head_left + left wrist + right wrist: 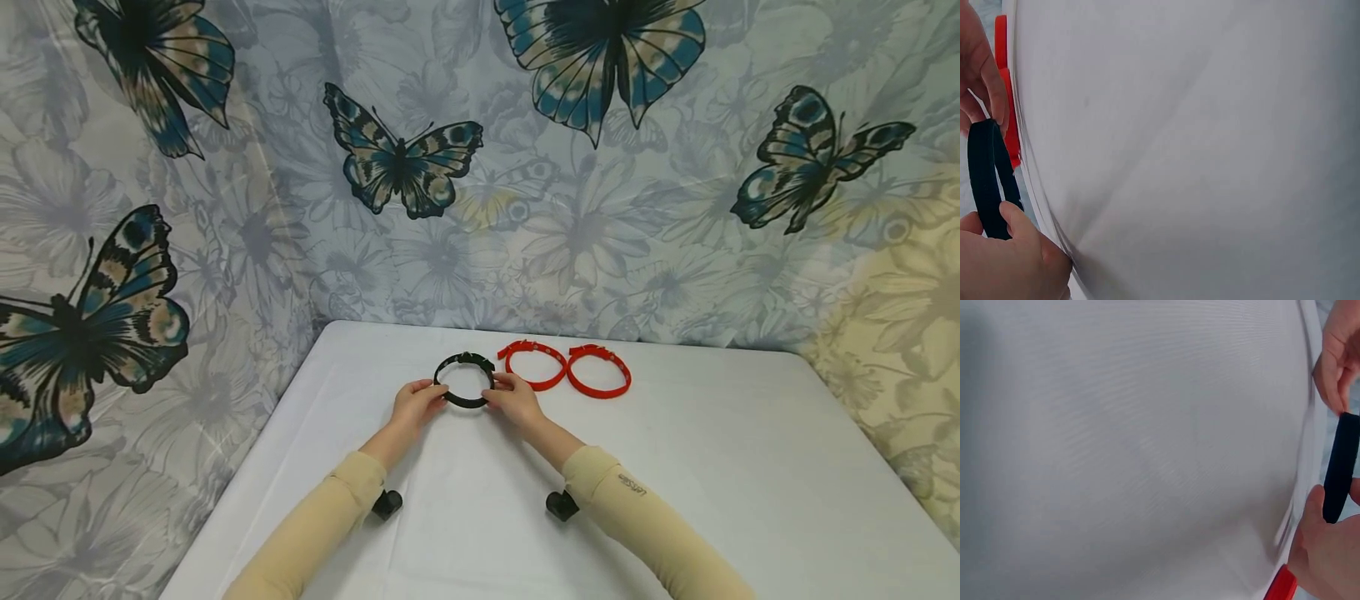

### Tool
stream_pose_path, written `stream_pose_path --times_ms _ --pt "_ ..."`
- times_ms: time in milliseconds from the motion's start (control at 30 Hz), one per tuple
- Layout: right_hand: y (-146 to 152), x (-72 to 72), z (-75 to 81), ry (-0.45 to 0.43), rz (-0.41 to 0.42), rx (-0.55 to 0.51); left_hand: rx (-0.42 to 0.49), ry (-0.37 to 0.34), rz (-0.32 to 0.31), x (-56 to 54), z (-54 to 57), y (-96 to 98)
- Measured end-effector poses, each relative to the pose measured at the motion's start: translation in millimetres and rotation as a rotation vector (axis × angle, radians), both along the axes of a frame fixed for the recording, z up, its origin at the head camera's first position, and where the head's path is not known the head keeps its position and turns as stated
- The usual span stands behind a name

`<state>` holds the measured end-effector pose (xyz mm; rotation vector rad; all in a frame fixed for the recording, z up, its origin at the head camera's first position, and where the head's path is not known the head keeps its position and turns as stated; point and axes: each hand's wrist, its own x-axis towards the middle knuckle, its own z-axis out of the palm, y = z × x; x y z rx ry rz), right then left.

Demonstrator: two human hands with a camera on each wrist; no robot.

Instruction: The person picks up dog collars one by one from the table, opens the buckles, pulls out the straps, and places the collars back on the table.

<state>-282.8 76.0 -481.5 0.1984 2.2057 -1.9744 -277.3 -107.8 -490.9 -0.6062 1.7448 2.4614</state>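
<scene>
A black buckled collar (466,403), fastened into a ring, is between my two hands near the back of the white table. My left hand (417,406) pinches its left side between thumb and fingers. On the opposite side, my right hand (517,401) pinches it the same way. In the left wrist view the black band (984,178) stands on edge, with the left thumb (1020,222) against it. The right wrist view shows the band (1340,469) with the right thumb (1314,503) on its near face.
Two red buckled collars, one (555,382) just beyond my right hand and another (600,393) to its right, lie as rings on the white table (712,467). Behind the table hangs a butterfly-print cloth (450,275). Dark wrist cameras (387,504) sit under both forearms.
</scene>
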Motion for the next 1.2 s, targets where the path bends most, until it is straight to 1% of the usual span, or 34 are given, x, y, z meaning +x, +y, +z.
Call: stream_pose_path --times_ms 100,200,300,433,633,833,900,1200 --pt "7.6 6.9 2.1 -0.020 0.002 -0.029 0.036 -0.008 -0.021 8.5 -0.1 4.0" --pt "15.5 13.2 2.7 -0.055 0.004 -0.067 0.050 -0.008 -0.045 16.3 1.2 8.6" --pt "25.7 19.6 2.9 -0.087 0.010 -0.102 0.070 -0.007 -0.072 22.2 1.9 14.3" --pt "38.9 29.4 3.2 -0.122 0.018 -0.117 0.084 0.000 -0.121 29.5 0.7 20.6" --pt "54.7 44.7 1.9 -0.137 0.044 -0.132 0.078 0.004 -0.186 40.5 -1.2 27.8" --pt "70.2 60.4 3.0 -0.142 0.052 -0.167 0.048 0.020 -0.254 53.2 -0.1 35.2" --pt "75.0 65.4 3.2 -0.145 0.052 -0.175 0.042 0.016 -0.269 57.0 0.2 37.3" --pt "91.2 88.0 4.4 -0.169 0.051 -0.238 0.026 0.039 -0.329 76.1 3.3 46.1"
